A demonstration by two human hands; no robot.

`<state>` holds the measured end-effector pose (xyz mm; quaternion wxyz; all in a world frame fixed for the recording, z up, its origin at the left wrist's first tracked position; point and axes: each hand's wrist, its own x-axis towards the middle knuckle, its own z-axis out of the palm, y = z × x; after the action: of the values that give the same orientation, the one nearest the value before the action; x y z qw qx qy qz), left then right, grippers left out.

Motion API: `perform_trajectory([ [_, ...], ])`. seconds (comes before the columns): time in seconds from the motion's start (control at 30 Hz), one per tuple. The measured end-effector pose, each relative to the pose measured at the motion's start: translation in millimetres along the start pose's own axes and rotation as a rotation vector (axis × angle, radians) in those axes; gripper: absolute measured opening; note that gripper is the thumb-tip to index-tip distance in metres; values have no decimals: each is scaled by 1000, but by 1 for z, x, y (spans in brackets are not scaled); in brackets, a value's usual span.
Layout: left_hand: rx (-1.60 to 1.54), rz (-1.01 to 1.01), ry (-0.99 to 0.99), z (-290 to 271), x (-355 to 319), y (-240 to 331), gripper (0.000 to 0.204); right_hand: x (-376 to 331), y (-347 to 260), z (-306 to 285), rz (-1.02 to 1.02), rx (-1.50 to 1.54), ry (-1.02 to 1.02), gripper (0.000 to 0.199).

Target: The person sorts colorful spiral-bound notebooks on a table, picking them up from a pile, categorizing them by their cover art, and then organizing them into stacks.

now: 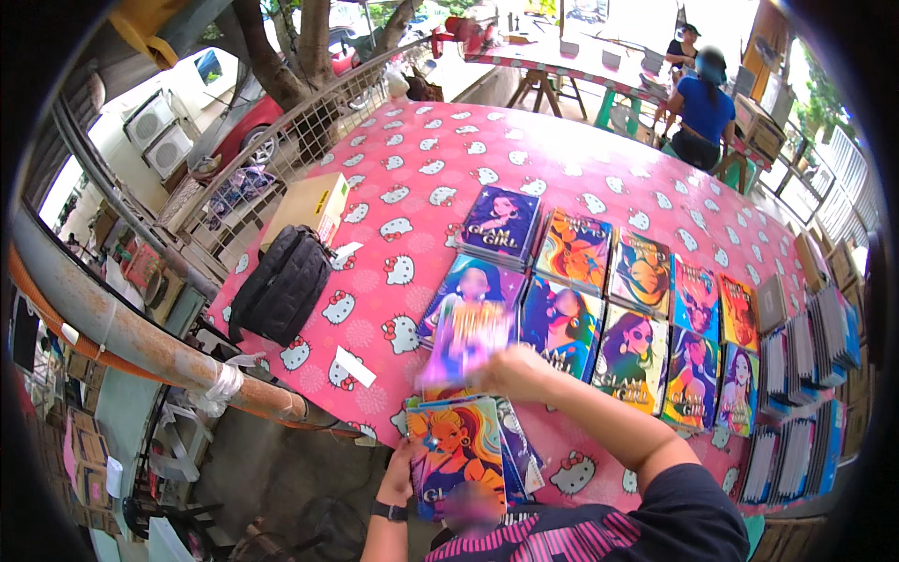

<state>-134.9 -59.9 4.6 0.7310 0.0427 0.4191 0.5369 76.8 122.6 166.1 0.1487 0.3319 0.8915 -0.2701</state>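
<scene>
My left hand (401, 476) holds a stack of colourful illustrated books (459, 450) against my body, at the near edge of the pink table (524, 159). My right hand (513, 367) grips one book (465, 342), blurred by motion, just above the leftmost pile in the near row of books (473, 295). Two rows of similar book piles (637, 309) with bright portrait covers lie across the pink patterned tablecloth to the right.
A black backpack (281, 286) and a cardboard box (309, 206) sit at the table's left edge. Two white paper slips (355, 366) lie near it. Upright stacks of thin books (805, 375) fill the right end. A person in blue (704, 112) sits beyond. A railing runs along the left.
</scene>
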Motion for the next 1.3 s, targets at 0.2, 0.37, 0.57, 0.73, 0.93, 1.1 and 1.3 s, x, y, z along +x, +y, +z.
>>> perform_trajectory([
  [0.2,344,117,31,23,-3,-4,43,108,145,-18,-90,-58,887,54],
  [0.37,367,170,109,13,-3,-9,40,158,220,-21,289,-379,774,34],
  [0.57,-133,3,-58,6,-3,-7,53,6,89,3,-476,242,363,26],
  [0.73,201,71,-205,24,-8,-16,59,-55,49,181,234,496,728,104],
  [0.93,525,416,-307,71,-47,-32,73,-75,48,236,84,1623,765,110],
  [1.1,903,778,-660,84,-54,-31,111,-179,1,197,-173,1707,854,84],
  [1.3,894,641,-816,114,1,-67,104,-204,22,217,-107,1058,1036,103],
])
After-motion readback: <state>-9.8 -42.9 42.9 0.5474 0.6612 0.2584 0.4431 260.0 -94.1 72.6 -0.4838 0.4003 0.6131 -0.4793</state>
